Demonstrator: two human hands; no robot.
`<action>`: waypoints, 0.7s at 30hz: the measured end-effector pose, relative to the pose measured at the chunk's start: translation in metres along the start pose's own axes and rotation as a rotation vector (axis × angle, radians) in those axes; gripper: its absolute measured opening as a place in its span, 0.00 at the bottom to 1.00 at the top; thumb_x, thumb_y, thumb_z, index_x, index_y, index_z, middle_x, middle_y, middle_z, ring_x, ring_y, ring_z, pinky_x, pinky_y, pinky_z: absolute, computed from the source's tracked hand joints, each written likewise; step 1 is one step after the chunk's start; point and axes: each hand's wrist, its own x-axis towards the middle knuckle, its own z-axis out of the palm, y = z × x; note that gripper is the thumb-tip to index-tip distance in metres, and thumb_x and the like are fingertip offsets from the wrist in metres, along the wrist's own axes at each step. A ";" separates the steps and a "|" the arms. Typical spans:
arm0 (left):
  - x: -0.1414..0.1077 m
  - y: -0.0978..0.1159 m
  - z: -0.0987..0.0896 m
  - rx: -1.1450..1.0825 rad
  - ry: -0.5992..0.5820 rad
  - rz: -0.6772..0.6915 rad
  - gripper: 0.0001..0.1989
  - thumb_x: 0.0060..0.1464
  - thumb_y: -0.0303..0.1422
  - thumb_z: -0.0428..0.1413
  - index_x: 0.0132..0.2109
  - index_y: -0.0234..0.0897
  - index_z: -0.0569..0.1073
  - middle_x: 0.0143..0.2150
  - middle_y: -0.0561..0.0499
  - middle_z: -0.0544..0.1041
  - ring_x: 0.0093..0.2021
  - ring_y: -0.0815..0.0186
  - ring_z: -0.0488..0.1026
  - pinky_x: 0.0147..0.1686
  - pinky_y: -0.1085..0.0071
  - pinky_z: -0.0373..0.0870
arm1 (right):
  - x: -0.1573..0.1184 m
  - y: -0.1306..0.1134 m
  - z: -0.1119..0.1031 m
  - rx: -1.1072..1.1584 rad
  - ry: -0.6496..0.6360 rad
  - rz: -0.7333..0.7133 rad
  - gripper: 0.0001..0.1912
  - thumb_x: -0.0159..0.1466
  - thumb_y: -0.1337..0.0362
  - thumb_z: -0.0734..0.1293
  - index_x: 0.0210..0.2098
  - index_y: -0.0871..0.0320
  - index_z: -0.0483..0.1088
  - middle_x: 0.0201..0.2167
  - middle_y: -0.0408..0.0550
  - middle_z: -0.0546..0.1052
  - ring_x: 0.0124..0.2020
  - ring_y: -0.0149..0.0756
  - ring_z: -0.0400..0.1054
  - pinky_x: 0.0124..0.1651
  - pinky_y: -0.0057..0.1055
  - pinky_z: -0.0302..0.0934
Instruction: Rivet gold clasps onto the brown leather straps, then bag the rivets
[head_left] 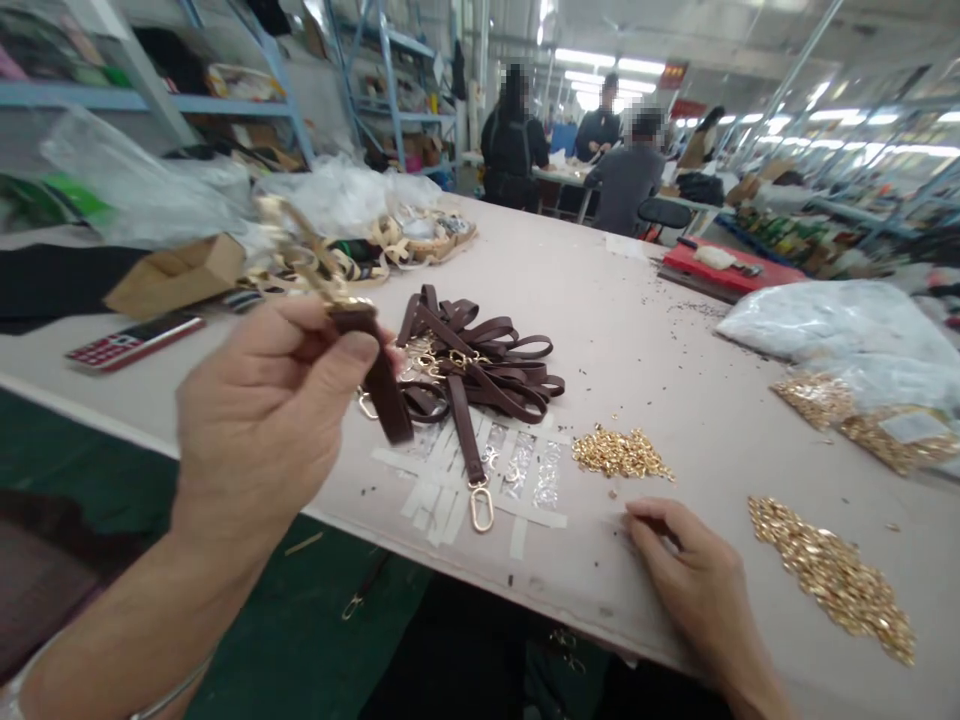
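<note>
Raised at the left, my left hand (270, 400) is closed round a dark brown leather strap (386, 400) with gold metal hardware (315, 250) at its upper end, blurred. My right hand (686, 560) rests on the table, thumb and forefinger pinched together; whether anything is between them I cannot make out. Just beyond its fingertips lies a pile of small gold metal pieces (622, 453). Brown leather straps (487, 350) with gold clasps lie heaped mid-table. One strap (466, 430) points toward me, its gold oval ring (481, 508) near strips of tape (442, 515).
A second gold pile (832, 565) spreads at the right, below clear plastic bags (847, 320). A red-and-white object (135, 340), an open cardboard box (180, 275) and plastic wrapping lie at the left. A red board (731, 268) sits farther back. Several people are beyond the table.
</note>
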 end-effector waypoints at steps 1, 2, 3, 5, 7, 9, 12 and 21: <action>-0.007 0.000 0.001 -0.035 -0.076 -0.125 0.04 0.59 0.29 0.58 0.42 0.34 0.75 0.32 0.54 0.79 0.30 0.73 0.77 0.33 0.79 0.75 | -0.005 -0.001 -0.002 0.069 -0.005 0.088 0.09 0.62 0.56 0.68 0.37 0.53 0.75 0.34 0.43 0.80 0.35 0.35 0.74 0.39 0.30 0.68; -0.017 -0.002 0.003 -0.077 -0.173 -0.274 0.05 0.59 0.31 0.58 0.41 0.35 0.75 0.30 0.54 0.78 0.27 0.74 0.75 0.29 0.81 0.73 | -0.010 -0.004 -0.003 0.143 -0.005 0.164 0.10 0.60 0.54 0.70 0.36 0.53 0.76 0.33 0.43 0.80 0.34 0.35 0.74 0.38 0.29 0.68; -0.030 -0.004 0.007 -0.127 -0.275 -0.439 0.06 0.59 0.34 0.58 0.41 0.35 0.75 0.28 0.55 0.77 0.25 0.74 0.74 0.25 0.82 0.71 | -0.016 -0.008 -0.003 0.221 -0.001 0.224 0.11 0.58 0.53 0.71 0.35 0.54 0.76 0.32 0.44 0.80 0.34 0.36 0.75 0.38 0.29 0.69; -0.061 -0.010 0.019 -0.227 -0.437 -0.778 0.10 0.59 0.37 0.58 0.43 0.36 0.74 0.29 0.55 0.76 0.24 0.74 0.72 0.22 0.81 0.68 | -0.027 -0.019 -0.002 0.370 0.019 0.294 0.11 0.55 0.54 0.73 0.32 0.54 0.77 0.32 0.45 0.80 0.34 0.37 0.75 0.39 0.29 0.70; -0.094 -0.017 0.033 -0.290 -0.524 -1.020 0.13 0.58 0.37 0.58 0.46 0.34 0.73 0.32 0.53 0.77 0.25 0.75 0.71 0.23 0.80 0.67 | -0.038 -0.034 0.001 0.500 0.020 0.323 0.09 0.54 0.57 0.75 0.30 0.54 0.77 0.32 0.45 0.80 0.35 0.36 0.74 0.40 0.28 0.70; -0.123 -0.022 0.046 -0.348 -0.569 -1.121 0.13 0.56 0.33 0.59 0.48 0.33 0.74 0.35 0.52 0.78 0.28 0.75 0.71 0.27 0.81 0.67 | -0.047 -0.048 0.005 0.606 -0.018 0.333 0.07 0.54 0.59 0.75 0.30 0.54 0.77 0.32 0.44 0.80 0.35 0.35 0.74 0.39 0.27 0.70; -0.152 -0.025 0.059 -0.516 -0.620 -1.117 0.15 0.51 0.27 0.61 0.48 0.34 0.76 0.38 0.52 0.79 0.35 0.74 0.73 0.35 0.80 0.68 | -0.056 -0.063 0.011 0.728 -0.106 0.339 0.04 0.57 0.62 0.74 0.30 0.53 0.76 0.32 0.42 0.79 0.34 0.32 0.73 0.37 0.25 0.69; -0.170 -0.018 0.067 -0.579 -0.647 -0.969 0.11 0.54 0.29 0.60 0.46 0.35 0.77 0.45 0.48 0.82 0.47 0.62 0.77 0.51 0.67 0.69 | -0.068 -0.069 0.010 0.641 -0.090 0.164 0.05 0.61 0.68 0.70 0.33 0.50 0.76 0.34 0.39 0.80 0.39 0.29 0.73 0.44 0.23 0.67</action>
